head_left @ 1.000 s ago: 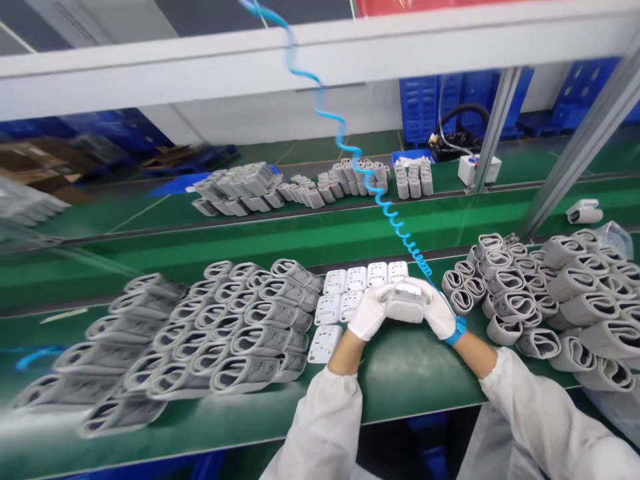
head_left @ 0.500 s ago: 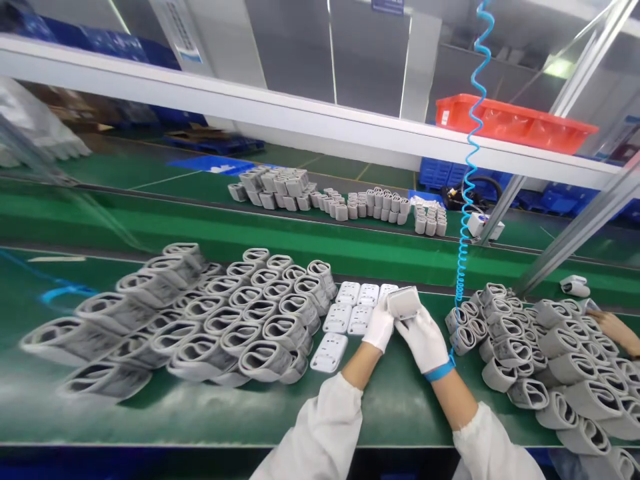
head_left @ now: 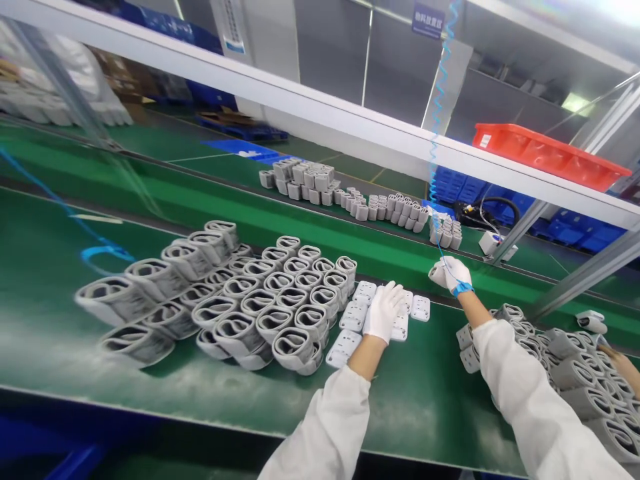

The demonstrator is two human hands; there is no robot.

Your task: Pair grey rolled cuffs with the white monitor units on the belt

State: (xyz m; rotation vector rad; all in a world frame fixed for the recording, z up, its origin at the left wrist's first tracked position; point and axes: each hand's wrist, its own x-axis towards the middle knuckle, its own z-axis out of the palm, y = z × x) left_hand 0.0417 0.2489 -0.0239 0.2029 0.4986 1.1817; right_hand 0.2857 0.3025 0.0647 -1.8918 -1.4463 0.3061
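My left hand [head_left: 384, 312], in a white glove, lies with its fingers outstretched over a group of flat white plastic housings [head_left: 353, 316] and hides some of them. One white housing [head_left: 343, 349] lies nearer the front, and another white housing [head_left: 421, 308] is at the right end of the group. My right hand [head_left: 454, 274], gloved and with a blue wrist strap [head_left: 463, 288], is raised at the far edge of the green bench. Its fingers are curled round a rolled grey cuff [head_left: 434, 272], mostly hidden by the glove.
Many rolled grey cuffs [head_left: 293, 348] stand left of the housings; more rolled cuffs [head_left: 575, 360] stand at right. Further cuff stacks [head_left: 313, 180] line the far belt. A coiled blue cord [head_left: 434, 160] hangs by my right hand. Another person's arm [head_left: 623, 367] shows at right. A red bin [head_left: 547, 157] sits overhead.
Both hands were together on a grey and white piece above the bench. My right hand has moved away and forward; my left has come down onto the housings. The view has shifted.
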